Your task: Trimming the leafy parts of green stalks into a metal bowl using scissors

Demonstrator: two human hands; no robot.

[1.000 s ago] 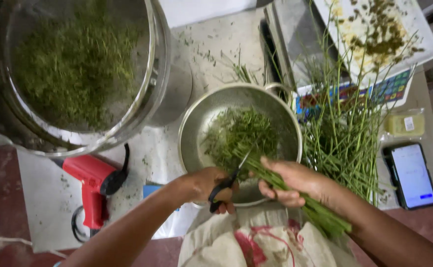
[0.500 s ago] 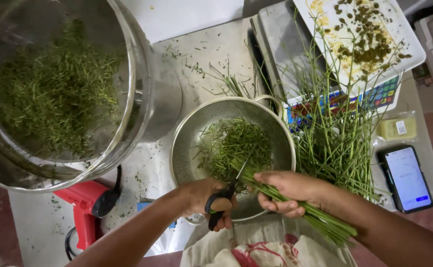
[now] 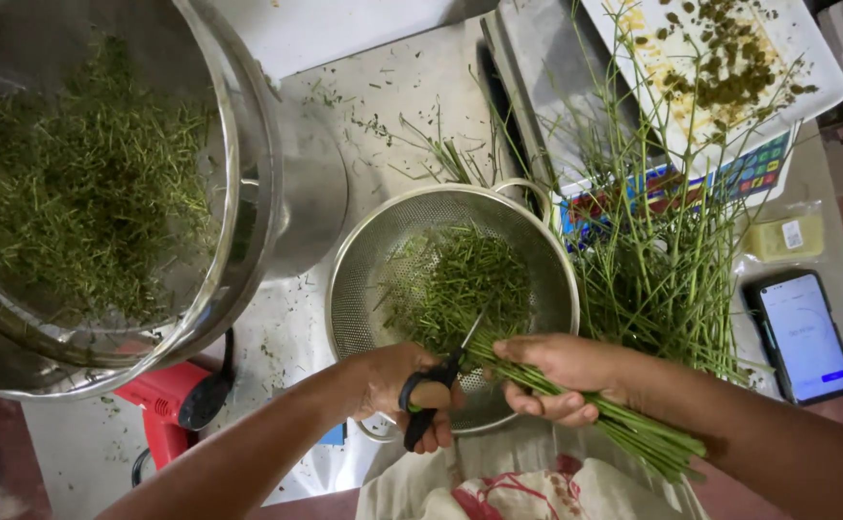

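**Green stems: halfway-ish through the chopping**

Green stems (image 3: 575,404) are bunched in my right hand (image 3: 561,376), fingers wrapped tight around them, cut ends poking over the colander (image 3: 363,289) at about 6 o'clock of its rim. My left hand (image 3: 397,385) is closed through the handles of the black scissors (image 3: 431,395), blades angled up toward 1 o'clock, right at the tips of the bunch.

Progress so far: a modest heap of snipped bits (image 3: 455,279) sits in the colander, and the big steel bowl (image 3: 248,173) off at 9 o'clock already holds a thick layer of chopped greens (image 3: 84,183).

What's left, I'd say: the bunch in my grip, plus a good loose pile of uncut stalks (image 3: 662,270) on the surface at 3 o'clock, next to the phone (image 3: 806,332). Plenty to go.
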